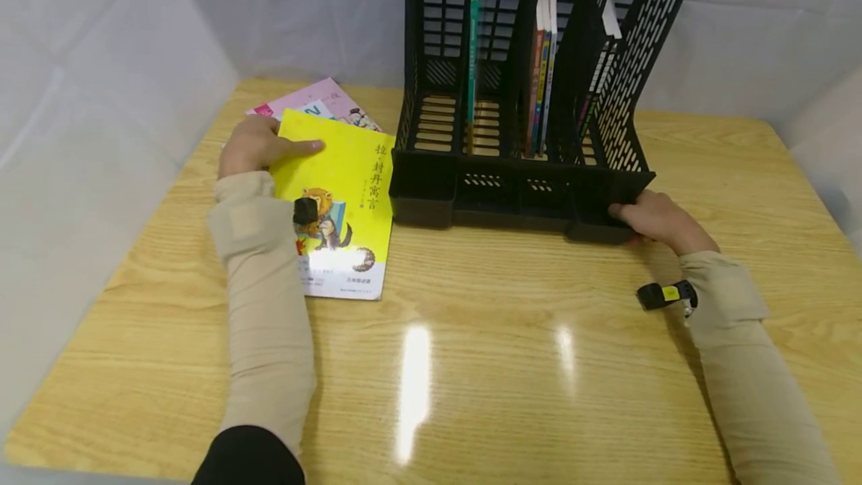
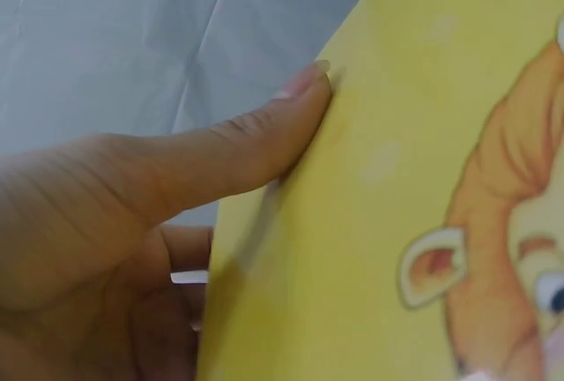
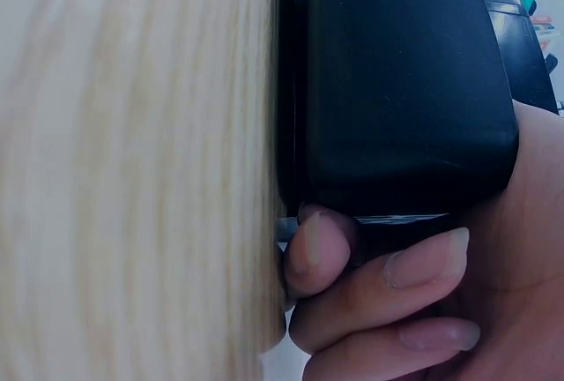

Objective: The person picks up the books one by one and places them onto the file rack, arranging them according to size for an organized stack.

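Note:
My left hand grips a yellow book by its left edge. The thumb lies across the cover and the other fingers are behind it. Chinese characters and a cartoon lion show on this cover, which faces up. The book's right edge meets the left side of a black desktop file rack in the head view. At the rack's front right corner, my right hand holds on, thumb on the front. Its other fingers are curled close beside the corner in the right wrist view.
Partly under the yellow book lies a pink book. Upright in the rack's slots stand a green-spined book, several thin books and a white-edged one. The wooden table backs onto a white cloth.

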`<state>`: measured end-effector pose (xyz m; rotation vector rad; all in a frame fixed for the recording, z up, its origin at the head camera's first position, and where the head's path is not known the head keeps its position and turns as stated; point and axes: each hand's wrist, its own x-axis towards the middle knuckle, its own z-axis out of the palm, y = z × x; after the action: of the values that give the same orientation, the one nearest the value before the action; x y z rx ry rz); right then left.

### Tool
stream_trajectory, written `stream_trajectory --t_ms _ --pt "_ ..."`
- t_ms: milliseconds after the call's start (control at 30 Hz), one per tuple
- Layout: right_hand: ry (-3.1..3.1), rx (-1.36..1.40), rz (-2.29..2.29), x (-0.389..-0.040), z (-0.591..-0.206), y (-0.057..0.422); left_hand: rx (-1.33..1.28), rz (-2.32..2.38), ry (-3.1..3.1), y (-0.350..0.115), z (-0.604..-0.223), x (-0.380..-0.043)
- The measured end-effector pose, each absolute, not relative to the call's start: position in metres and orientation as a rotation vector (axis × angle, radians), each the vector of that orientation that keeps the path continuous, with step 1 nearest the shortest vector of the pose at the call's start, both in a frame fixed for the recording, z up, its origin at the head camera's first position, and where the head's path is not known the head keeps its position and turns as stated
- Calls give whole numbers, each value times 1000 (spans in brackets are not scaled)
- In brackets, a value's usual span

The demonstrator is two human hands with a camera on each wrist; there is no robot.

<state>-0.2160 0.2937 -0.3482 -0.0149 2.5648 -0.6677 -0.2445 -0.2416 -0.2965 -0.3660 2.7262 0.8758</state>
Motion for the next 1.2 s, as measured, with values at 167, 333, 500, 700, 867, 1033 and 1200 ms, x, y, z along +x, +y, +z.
stream_trajectory --t_ms 167,333,500,700,867,1033,1200 --pt "2579 -22 -675 -215 -349 293 -285 976 2778 -241 -294 -246" --pt "2583 -26 -670 -215 -350 294 -219 1090 2771 -239 -290 -246" --pt "2575 -25 -669 -216 -350 295 -201 1188 2744 -236 -283 -246" --pt "2566 -26 -668 -217 -350 296 -220 1756 2586 -240 -269 -235" --pt "2568 -24 -672 -218 -350 296 -219 2314 2351 -243 -255 -221" --pt "2574 -28 -659 -217 -348 294 -94 2750 2086 -237 -245 -216" --pt "2571 -31 -650 -216 -348 294 -64 2876 2026 -229 -236 -214"
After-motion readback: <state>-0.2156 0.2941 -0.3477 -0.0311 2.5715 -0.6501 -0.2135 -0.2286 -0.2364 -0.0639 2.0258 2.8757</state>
